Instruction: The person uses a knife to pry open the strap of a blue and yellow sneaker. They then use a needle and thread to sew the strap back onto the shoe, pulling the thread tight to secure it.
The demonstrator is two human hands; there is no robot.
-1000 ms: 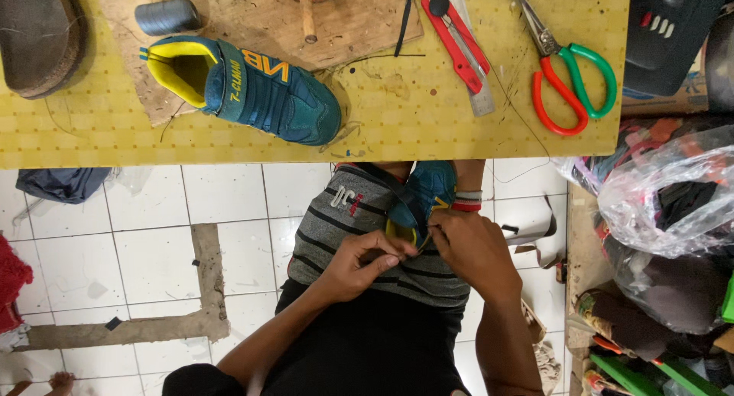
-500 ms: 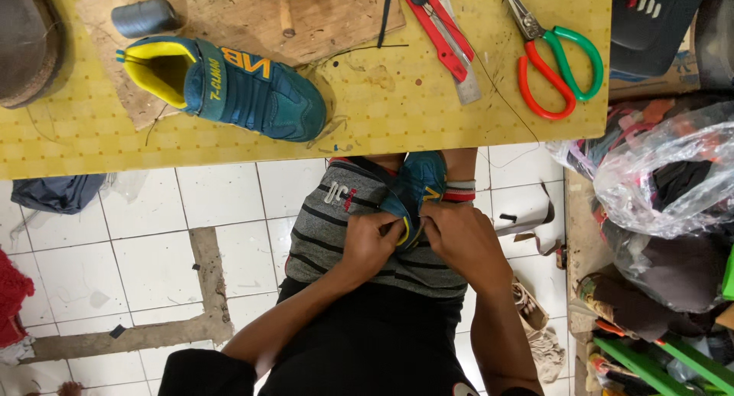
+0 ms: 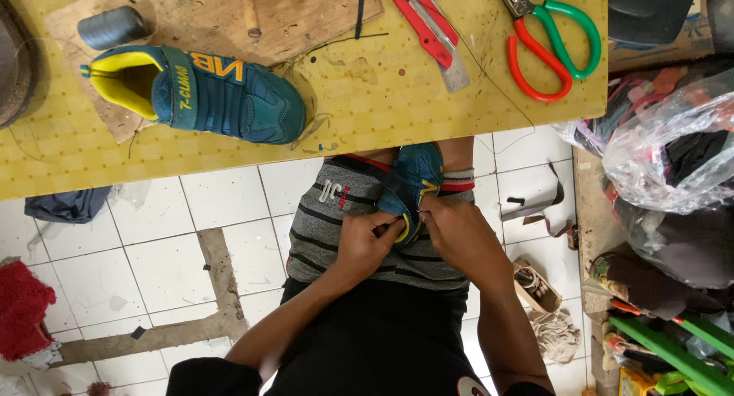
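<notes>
Both hands pinch one shoe (image 3: pixel 409 183), left hand (image 3: pixel 367 243) and right hand (image 3: pixel 451 232) closed on its heel. Its long axis runs away from them toward the worktop (image 3: pixel 367 82)

One shoe (image 3: pixel 200 92) lies on the table (image 3: pixel 367 113) (scissors (image 3: pixel 552 43) far right) — another (image 3: pixel 409 186) below its edge.

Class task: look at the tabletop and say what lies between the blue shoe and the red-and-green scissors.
In the head view, a red utility knife lies between the blue shoe and scissors.
</notes>
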